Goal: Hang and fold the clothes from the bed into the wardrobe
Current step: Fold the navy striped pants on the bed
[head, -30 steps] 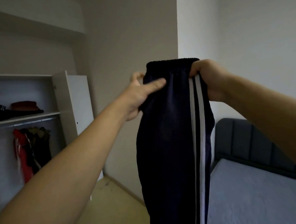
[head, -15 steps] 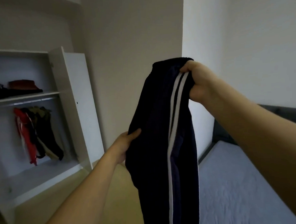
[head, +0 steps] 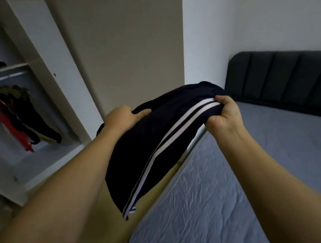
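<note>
Trousers (head: 153,145) held in the air between bed (head: 231,191) and wardrobe (head: 50,74), folded over. Right hand (head: 224,117) pinches the waistband, left hand (head: 122,119) grips the far edge. Advice: line up the stripes, keep edges taut, lay flat for the next fold.

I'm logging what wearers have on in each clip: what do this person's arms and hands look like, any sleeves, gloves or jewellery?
Both forearms are bare right up to the bottom edge of the picture, so no sleeves show. The left hand and right hand wear no gloves, and no watch, ring or bracelet is visible on the parts in view.
</note>
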Demonstrator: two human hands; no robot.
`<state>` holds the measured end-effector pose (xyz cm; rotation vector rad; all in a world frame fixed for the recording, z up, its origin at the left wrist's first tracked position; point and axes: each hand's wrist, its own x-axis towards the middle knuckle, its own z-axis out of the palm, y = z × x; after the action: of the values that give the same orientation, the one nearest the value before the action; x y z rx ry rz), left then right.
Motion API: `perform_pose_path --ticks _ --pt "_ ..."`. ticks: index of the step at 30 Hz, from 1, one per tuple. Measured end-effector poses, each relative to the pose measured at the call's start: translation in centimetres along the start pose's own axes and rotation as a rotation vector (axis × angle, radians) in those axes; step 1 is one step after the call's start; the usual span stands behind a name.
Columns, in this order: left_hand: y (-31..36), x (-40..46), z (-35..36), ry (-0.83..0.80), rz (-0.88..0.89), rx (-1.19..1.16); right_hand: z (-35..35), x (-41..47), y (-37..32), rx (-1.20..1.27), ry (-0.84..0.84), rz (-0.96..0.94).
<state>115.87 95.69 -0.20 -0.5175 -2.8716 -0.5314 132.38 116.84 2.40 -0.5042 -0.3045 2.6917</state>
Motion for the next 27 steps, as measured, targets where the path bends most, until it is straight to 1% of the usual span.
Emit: perform_pose_path --ticks 2,4,6,7,8,11,12,14,16,18,20,22,23,25,26,27 --pt "2.5 1.9 4.2 -0.036 0.106 0.120 -4.8 2.8 -2.2 0.035 0.084 -0.025" --pt "5.3 3.8 10.0 -0.089 0.204 0.192 -10.5 5.9 -4.5 0.045 0.165 -0.070" --pt "8.6 5.2 17.7 -0.144 0.302 0.221 -17.3 9.3 -7.3 0.052 0.269 -0.129" --pt "9.4 5.3 19.9 -0.146 0.342 0.221 -19.7 10.0 -8.1 0.044 0.299 -0.147" --pt "10.6 5.2 23.6 -0.174 0.375 0.212 -23.0 11.1 -9.1 0.045 0.344 -0.173" --pt "14.9 3.9 38.6 -0.276 0.503 0.218 -36.2 14.7 -12.6 0.035 0.481 -0.247" --pt "16.2 2.7 43.8 -0.315 0.547 0.217 -40.9 15.6 -13.8 0.027 0.536 -0.268" --pt "17.8 -0.6 53.7 -0.341 0.622 0.207 -50.4 17.1 -16.0 0.014 0.628 -0.316" --pt "18.0 -5.2 62.8 -0.337 0.618 0.182 -59.9 18.1 -17.9 -0.016 0.736 -0.338" --pt "16.5 -11.5 70.6 -0.385 0.636 0.135 -69.1 18.7 -18.5 -0.057 0.869 -0.317" --pt "13.8 -18.5 76.5 -0.524 0.740 0.142 -76.8 18.9 -18.0 -0.102 0.956 -0.281" --pt "10.9 -24.6 81.1 -0.697 0.827 0.228 -83.5 18.8 -16.6 -0.095 0.990 -0.296" --pt "9.6 -26.7 82.8 -0.743 0.850 0.289 -86.1 18.8 -15.6 -0.060 1.008 -0.324" --pt "8.2 -28.9 84.7 -0.727 0.858 0.389 -88.9 18.5 -13.8 -0.038 1.022 -0.427" --pt "8.1 -29.3 85.3 -0.675 0.868 0.408 -89.5 18.7 -13.3 -0.063 1.006 -0.459" --pt "8.2 -29.5 85.7 -0.611 0.893 0.403 -89.8 18.9 -12.8 -0.101 0.970 -0.449"
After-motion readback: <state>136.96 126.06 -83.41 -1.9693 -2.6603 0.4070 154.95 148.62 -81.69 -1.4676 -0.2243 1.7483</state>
